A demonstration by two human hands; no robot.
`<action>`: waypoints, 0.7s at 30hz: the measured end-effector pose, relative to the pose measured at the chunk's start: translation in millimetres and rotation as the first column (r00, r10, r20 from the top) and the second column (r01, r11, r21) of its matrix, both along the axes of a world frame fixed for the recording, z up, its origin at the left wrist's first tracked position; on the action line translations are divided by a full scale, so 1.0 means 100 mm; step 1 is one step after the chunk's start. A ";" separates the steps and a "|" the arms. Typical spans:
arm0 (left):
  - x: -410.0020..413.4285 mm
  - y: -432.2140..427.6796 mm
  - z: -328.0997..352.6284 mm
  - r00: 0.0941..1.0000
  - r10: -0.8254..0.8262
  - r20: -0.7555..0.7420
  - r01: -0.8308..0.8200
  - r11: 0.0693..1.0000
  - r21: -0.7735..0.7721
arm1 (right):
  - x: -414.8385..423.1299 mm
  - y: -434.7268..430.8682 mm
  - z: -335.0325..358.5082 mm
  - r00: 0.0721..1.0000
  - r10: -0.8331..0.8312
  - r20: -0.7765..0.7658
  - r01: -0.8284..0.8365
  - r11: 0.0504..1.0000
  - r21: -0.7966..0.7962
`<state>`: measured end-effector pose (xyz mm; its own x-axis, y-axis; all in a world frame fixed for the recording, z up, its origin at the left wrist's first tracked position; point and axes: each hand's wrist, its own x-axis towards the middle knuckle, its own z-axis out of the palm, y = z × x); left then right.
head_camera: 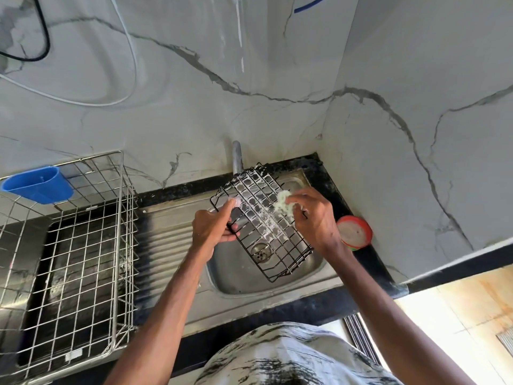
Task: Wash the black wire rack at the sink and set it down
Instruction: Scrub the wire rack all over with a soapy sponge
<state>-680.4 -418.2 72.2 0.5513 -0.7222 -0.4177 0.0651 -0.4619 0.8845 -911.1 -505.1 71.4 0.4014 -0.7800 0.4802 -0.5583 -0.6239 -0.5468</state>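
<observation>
The black wire rack [263, 221], flecked with suds, hangs tilted over the sink [236, 279] with its far end by the tap [237, 158] at the back edge, the left hand [211, 226] curled round its left rim and the right hand [313, 215] pinching a pale soapy scrubber [284, 202] against its wires.

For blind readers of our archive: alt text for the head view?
Over a steel sink, the left hand grips a soapy black rack while the right hand rubs it with a sudsy scrubber. A wire basket with a blue cup stands at left, a red tub at right.
</observation>
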 end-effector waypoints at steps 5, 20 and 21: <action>-0.04 -0.02 0.06 0.999 -0.038 -0.024 0.038 0.999 0.002 | 0.21 -0.07 0.08 1.000 0.000 0.025 0.001 0.999 -0.033; 0.10 -0.07 0.05 0.994 0.023 -0.103 -0.023 1.000 0.005 | -0.11 0.60 -0.21 0.982 -0.149 -0.112 0.143 0.988 -0.060; 0.11 -0.07 0.04 0.995 0.012 -0.099 -0.011 1.000 0.006 | -0.08 0.64 -0.18 0.985 -0.134 -0.112 0.128 0.990 -0.059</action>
